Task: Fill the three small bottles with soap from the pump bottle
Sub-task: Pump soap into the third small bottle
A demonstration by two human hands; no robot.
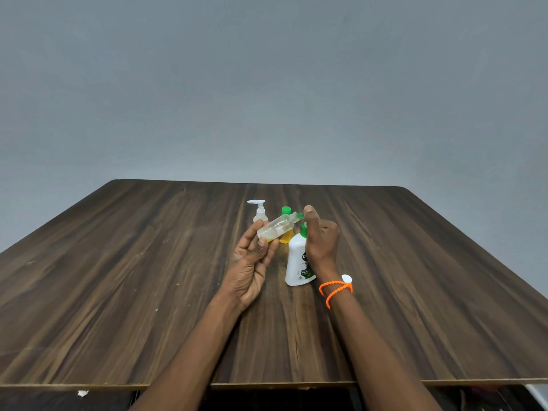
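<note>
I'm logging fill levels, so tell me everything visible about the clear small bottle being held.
The clear bottle is a small see-through plastic cylinder with a threaded neck and no cap. It lies tilted, its mouth up and to the right at the green spout of the pump bottle. A little yellowish soap sits at its low end. The left hand pinches its base above the table; the right hand is on the pump.

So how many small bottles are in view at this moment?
3. A clear bottle is held tilted in the left hand; a small pump-top bottle and a yellow green-capped bottle stand behind it. None seems hidden.
</note>
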